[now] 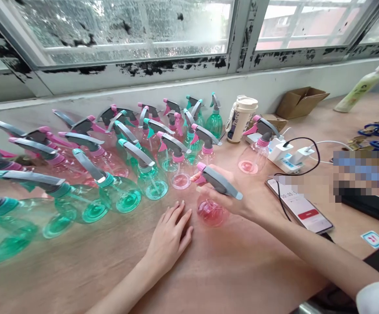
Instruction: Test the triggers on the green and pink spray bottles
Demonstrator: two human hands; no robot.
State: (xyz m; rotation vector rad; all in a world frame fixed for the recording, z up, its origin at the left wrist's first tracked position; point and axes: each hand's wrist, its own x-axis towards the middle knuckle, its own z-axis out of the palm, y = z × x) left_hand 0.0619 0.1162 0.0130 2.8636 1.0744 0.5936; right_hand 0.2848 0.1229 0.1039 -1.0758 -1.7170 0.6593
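Observation:
My right hand [230, 200] is wrapped round the neck of a pink spray bottle [211, 214], just under its grey and pink spray head. The bottle stands on the wooden table. My left hand [168, 235] lies flat on the table to the left of it, fingers stretched out and touching no bottle. Directly behind are a pink spray bottle [180, 179] and a green spray bottle [153, 185]. Another pink spray bottle [248, 160] stands apart, to the right of my right hand.
Several green and pink spray bottles crowd the left and back. A cup [241, 120], a cardboard box [300, 102] and a drink bottle [361, 89] stand along the wall. At right are a power strip [287, 159] with cables, a phone [299, 207] and blue-handled scissors [377, 130].

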